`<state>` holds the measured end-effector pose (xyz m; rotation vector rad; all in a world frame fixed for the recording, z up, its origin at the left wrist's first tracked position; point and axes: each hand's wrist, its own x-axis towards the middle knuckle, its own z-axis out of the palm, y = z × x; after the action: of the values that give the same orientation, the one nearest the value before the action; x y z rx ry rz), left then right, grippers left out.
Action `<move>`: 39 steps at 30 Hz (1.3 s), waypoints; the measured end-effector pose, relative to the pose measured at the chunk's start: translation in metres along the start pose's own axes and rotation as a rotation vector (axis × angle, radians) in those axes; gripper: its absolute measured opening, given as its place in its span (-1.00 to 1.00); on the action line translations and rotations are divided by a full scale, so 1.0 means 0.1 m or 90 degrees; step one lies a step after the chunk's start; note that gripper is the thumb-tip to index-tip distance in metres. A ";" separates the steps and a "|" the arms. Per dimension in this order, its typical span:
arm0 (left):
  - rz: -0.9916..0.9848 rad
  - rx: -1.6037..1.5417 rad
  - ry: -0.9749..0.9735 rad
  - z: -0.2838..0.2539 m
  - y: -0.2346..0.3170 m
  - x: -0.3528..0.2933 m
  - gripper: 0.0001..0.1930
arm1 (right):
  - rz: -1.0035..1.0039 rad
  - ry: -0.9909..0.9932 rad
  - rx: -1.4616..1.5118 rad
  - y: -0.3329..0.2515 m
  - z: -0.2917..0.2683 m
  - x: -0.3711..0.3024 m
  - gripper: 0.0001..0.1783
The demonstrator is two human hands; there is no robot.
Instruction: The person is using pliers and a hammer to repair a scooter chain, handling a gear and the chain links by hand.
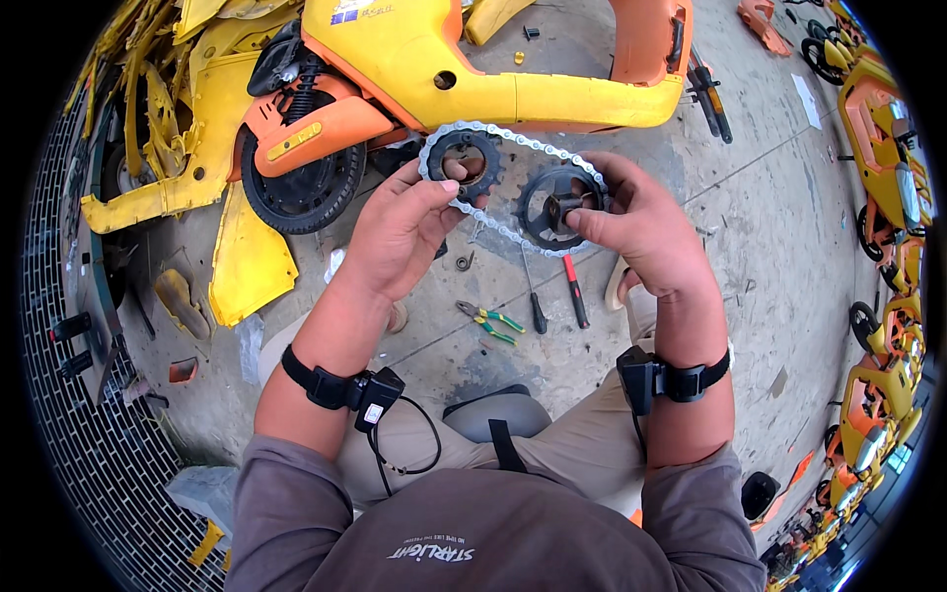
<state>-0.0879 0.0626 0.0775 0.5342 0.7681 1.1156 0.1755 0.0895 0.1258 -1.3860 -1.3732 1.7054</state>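
Note:
A silver roller chain (533,145) loops around two dark toothed sprockets, held up in front of me. My left hand (395,237) pinches the left sprocket (485,166) and the chain's edge, its thumb on the near side and fingertips showing through the centre hole. My right hand (651,222) grips the right sprocket (529,209), thumb by its central hub and fingers behind the rim. Between the two sprockets the chain spans in an upper and a lower run, the lower one sagging slightly.
On the concrete floor below lie green-handled pliers (488,321), a screwdriver (538,311) and a red-and-black handled tool (576,296). A yellow-and-orange scooter (552,99) lies just beyond my hands. Yellow body panels (212,128) pile up at left; scooters (888,187) line the right.

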 end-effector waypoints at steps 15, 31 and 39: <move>0.001 -0.032 0.017 0.02 -0.03 0.02 -0.80 | -0.014 -0.052 -0.056 0.08 0.02 -0.01 -0.31; -0.008 0.099 0.068 0.04 0.05 -0.01 -0.81 | 0.004 0.048 0.212 0.07 -0.01 0.06 -0.36; 0.001 0.102 0.048 0.02 0.07 0.00 -0.81 | 0.014 0.044 0.295 0.14 -0.05 0.10 -0.36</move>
<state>-0.0902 0.0652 0.0835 0.6308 0.9282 1.0861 0.1797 0.0958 0.1097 -1.1812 -0.8515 1.8232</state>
